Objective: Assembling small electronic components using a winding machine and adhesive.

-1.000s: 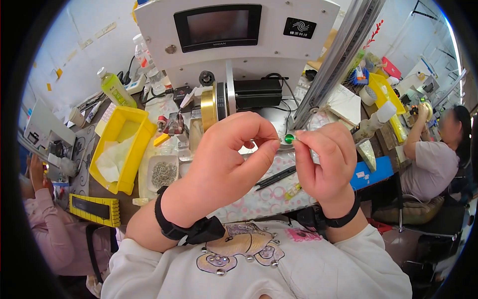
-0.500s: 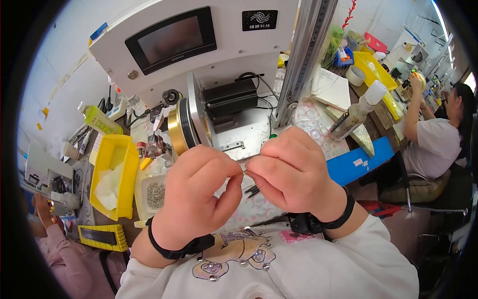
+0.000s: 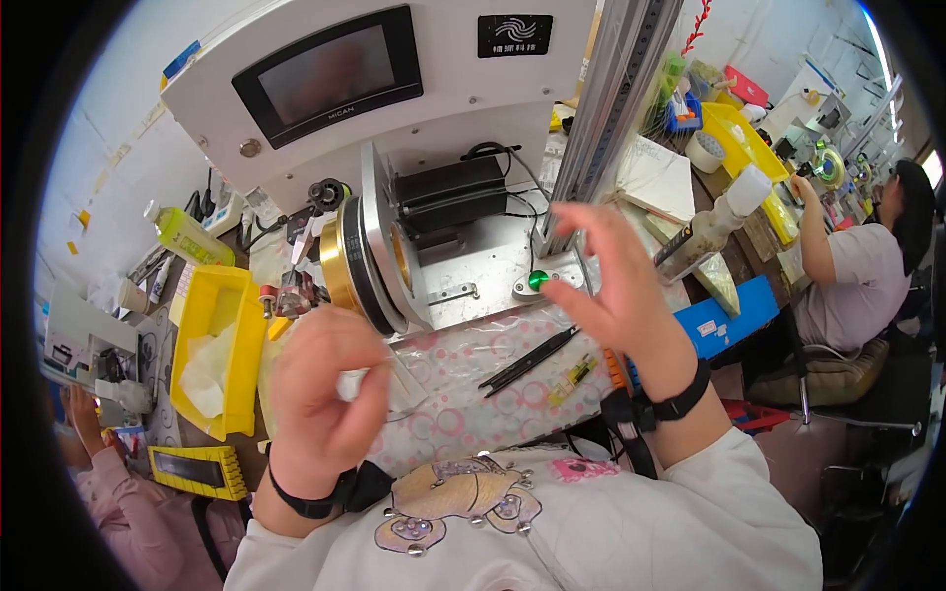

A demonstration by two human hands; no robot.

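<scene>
My left hand [image 3: 330, 399] is curled, thumb and forefinger bent towards each other in a pinch, smeared by motion. It is over the near left of the table, just below the gold-rimmed wheel [image 3: 340, 266] of the machine; anything between its fingertips is too small to make out. My right hand [image 3: 626, 291] is raised with fingers spread and nothing visible in it. Its thumb is close to a green push button [image 3: 538, 281] on the machine's base. Between my hands, black tweezers [image 3: 529, 362] lie on the patterned table cover [image 3: 463, 394], with a small clear-yellow packet [image 3: 574, 379] beside them.
The white machine [image 3: 434, 89] with a dark screen [image 3: 330, 74] stands ahead. A metal post [image 3: 616, 108] rises at its right. A yellow tray [image 3: 217, 345] and green bottle [image 3: 192, 234] are at left; a clear bottle [image 3: 714, 222] and blue board [image 3: 724, 320] at right. Co-workers [image 3: 852, 266] sit on both sides.
My hands, pinched together in the middle, have parted. The left moved left and down; the right moved right and up, its fingers opening. The tweezers and packet now show more fully.
</scene>
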